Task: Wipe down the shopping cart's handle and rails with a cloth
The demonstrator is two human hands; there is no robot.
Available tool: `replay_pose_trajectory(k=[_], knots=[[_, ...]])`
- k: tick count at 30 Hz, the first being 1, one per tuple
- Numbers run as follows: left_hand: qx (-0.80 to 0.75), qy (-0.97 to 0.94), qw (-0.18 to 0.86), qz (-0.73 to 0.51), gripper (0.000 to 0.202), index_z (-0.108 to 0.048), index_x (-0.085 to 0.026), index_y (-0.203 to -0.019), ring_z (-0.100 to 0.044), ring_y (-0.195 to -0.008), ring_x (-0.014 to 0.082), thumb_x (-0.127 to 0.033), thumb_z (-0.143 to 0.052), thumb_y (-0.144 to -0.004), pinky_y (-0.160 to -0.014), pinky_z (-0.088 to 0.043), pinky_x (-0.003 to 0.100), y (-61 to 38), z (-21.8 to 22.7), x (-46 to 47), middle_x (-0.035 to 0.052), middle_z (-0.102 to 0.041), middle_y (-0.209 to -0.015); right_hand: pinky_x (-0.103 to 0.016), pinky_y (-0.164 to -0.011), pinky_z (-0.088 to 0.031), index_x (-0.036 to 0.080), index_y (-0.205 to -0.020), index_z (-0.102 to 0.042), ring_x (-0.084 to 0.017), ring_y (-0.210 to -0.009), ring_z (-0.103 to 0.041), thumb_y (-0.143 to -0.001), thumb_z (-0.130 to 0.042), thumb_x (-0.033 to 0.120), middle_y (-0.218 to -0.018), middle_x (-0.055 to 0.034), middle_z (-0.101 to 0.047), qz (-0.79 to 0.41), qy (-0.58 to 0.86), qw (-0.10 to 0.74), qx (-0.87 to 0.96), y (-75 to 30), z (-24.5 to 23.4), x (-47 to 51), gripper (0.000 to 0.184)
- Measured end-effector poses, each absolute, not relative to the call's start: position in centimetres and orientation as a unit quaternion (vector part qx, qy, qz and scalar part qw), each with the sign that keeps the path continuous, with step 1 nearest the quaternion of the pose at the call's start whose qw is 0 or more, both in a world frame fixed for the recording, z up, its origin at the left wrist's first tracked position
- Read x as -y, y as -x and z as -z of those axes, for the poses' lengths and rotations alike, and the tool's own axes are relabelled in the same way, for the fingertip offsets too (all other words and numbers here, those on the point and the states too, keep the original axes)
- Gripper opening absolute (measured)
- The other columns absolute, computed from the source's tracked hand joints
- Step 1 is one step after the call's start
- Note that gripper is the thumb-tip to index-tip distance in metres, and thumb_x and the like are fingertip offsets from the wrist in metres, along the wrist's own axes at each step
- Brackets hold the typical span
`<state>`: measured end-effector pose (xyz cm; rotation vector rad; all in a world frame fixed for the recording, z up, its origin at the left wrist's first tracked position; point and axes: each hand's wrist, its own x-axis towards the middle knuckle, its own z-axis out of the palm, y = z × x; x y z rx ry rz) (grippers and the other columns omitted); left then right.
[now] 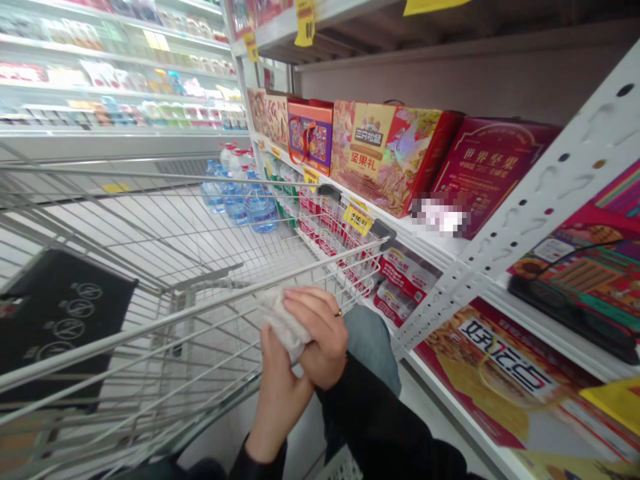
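Both my hands meet just beside the near rim of a wire shopping cart [210, 303]. A crumpled pale grey cloth [280, 319] sits between them. My right hand [323, 340], with a ring on one finger, is closed over the cloth from above. Below it, my left hand [277, 393] presses against the cloth's underside with its fingers hidden behind it. Dark sleeves cover both forearms. My knee in blue jeans [367, 340] shows just behind the hands.
A black bag [60, 320] lies in the cart at left. White shelving [505, 233] on the right holds red gift boxes [390, 153] and packets. Large water bottles [247, 200] stand on the floor ahead. Chilled display shelves [115, 80] line the back.
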<state>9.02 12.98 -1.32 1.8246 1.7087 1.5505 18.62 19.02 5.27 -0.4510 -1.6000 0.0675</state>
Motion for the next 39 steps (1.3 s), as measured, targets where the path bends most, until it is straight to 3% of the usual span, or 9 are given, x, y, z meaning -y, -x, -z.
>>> replay_pose_trajectory(k=[8, 15, 21, 23, 25, 27, 29, 32, 39], knots=[[-0.601, -0.626, 0.104, -0.486, 0.076, -0.028, -0.019, -0.159, -0.039, -0.151, 0.0349, -0.032, -0.063, -0.093, -0.124, -0.039, 0.064, -10.4, 0.5, -13.2, 0.0206, -0.038, -0.155, -0.047, -0.100, -0.063, 0.028, -0.127, -0.073, -0.025, -0.111, -0.076, -0.097, -0.067, 0.018, -0.115, -0.0071, -0.081, 0.006, 0.303, 0.716, 0.630, -21.2, -5.2, -20.6, 0.032], [-0.560, -0.648, 0.136, -0.497, 0.078, -0.028, -0.016, -0.161, -0.043, -0.151, 0.0393, -0.030, -0.061, -0.091, -0.122, -0.041, 0.068, -10.5, 1.2, -13.0, 0.0245, -0.040, -0.158, -0.043, -0.100, -0.064, 0.026, -0.135, -0.069, -0.023, -0.116, -0.073, -0.097, -0.069, 0.017, -0.123, -0.0067, -0.079, -0.047, 0.216, 0.685, 0.695, -18.9, -5.9, -18.5, 0.039], [-0.618, -0.599, -0.017, -0.509, 0.036, -0.065, -0.025, -0.131, -0.062, -0.133, 0.0316, -0.025, -0.063, -0.094, -0.119, -0.050, 0.059, -8.4, -1.0, -9.9, 0.0125, -0.064, -0.140, -0.047, -0.101, -0.063, 0.030, -0.133, -0.070, -0.024, -0.114, -0.075, -0.097, -0.068, 0.017, -0.121, -0.0065, -0.080, -0.025, 0.263, 0.705, 0.659, -20.9, -5.4, -20.2, 0.039], [-0.652, -0.500, -0.092, -0.562, 0.047, -0.064, -0.022, -0.136, -0.056, -0.139, 0.0340, -0.025, -0.071, -0.089, -0.123, -0.044, 0.063, -7.4, -2.1, -9.0, 0.0144, -0.062, -0.141, -0.047, -0.101, -0.062, 0.031, -0.132, -0.071, -0.024, -0.113, -0.075, -0.097, -0.067, 0.017, -0.119, -0.0061, -0.080, -0.025, 0.269, 0.714, 0.646, -20.8, -5.4, -20.4, 0.037], [-0.658, -0.434, -0.123, -0.603, 0.067, -0.055, -0.018, -0.147, -0.044, -0.148, 0.0382, -0.029, -0.077, -0.085, -0.117, -0.050, 0.062, -6.6, -2.7, -8.7, 0.0197, -0.050, -0.152, -0.045, -0.101, -0.062, 0.029, -0.131, -0.071, -0.023, -0.113, -0.074, -0.097, -0.067, 0.017, -0.119, -0.0063, -0.080, -0.035, 0.254, 0.714, 0.651, -20.0, -5.7, -20.1, 0.036], [-0.649, -0.440, -0.104, -0.612, 0.080, -0.046, -0.016, -0.155, -0.037, -0.151, 0.0410, -0.033, -0.078, -0.084, -0.112, -0.053, 0.063, -6.1, -2.9, -9.1, 0.0232, -0.037, -0.159, -0.043, -0.102, -0.062, 0.027, -0.134, -0.069, -0.022, -0.116, -0.073, -0.098, -0.065, 0.017, -0.121, -0.0064, -0.079, -0.043, 0.223, 0.697, 0.680, -18.7, -6.1, -19.6, 0.037], [-0.637, -0.471, -0.060, -0.608, 0.085, -0.040, -0.017, -0.158, -0.037, -0.151, 0.0416, -0.036, -0.078, -0.084, -0.118, -0.047, 0.067, -5.9, -2.6, -9.7, 0.0237, -0.034, -0.160, -0.041, -0.105, -0.062, 0.025, -0.137, -0.066, -0.020, -0.120, -0.071, -0.099, -0.061, 0.016, -0.126, -0.0059, -0.078, -0.042, 0.194, 0.670, 0.715, -17.5, -6.5, -19.0, 0.039], [-0.604, -0.458, 0.021, -0.652, 0.082, -0.042, -0.020, -0.154, -0.047, -0.144, 0.0373, -0.036, -0.080, -0.083, -0.126, -0.036, 0.069, -5.6, -1.9, -10.6, 0.0193, -0.045, -0.151, -0.040, -0.106, -0.062, 0.025, -0.135, -0.066, -0.020, -0.122, -0.071, -0.100, -0.057, 0.016, -0.128, -0.0052, -0.078, -0.035, 0.190, 0.646, 0.738, -16.8, -6.8, -19.0, 0.037], [-0.574, -0.432, 0.097, -0.689, 0.067, -0.051, -0.024, -0.139, -0.056, -0.137, 0.0303, -0.035, -0.082, -0.081, -0.128, -0.038, 0.062, -5.3, -1.4, -10.9, 0.0128, -0.055, -0.139, -0.044, -0.102, -0.062, 0.027, -0.128, -0.072, -0.022, -0.115, -0.074, -0.097, -0.060, 0.012, -0.119, -0.0069, -0.080, -0.030, 0.250, 0.703, 0.665, -19.5, -6.1, -21.6, 0.037]])
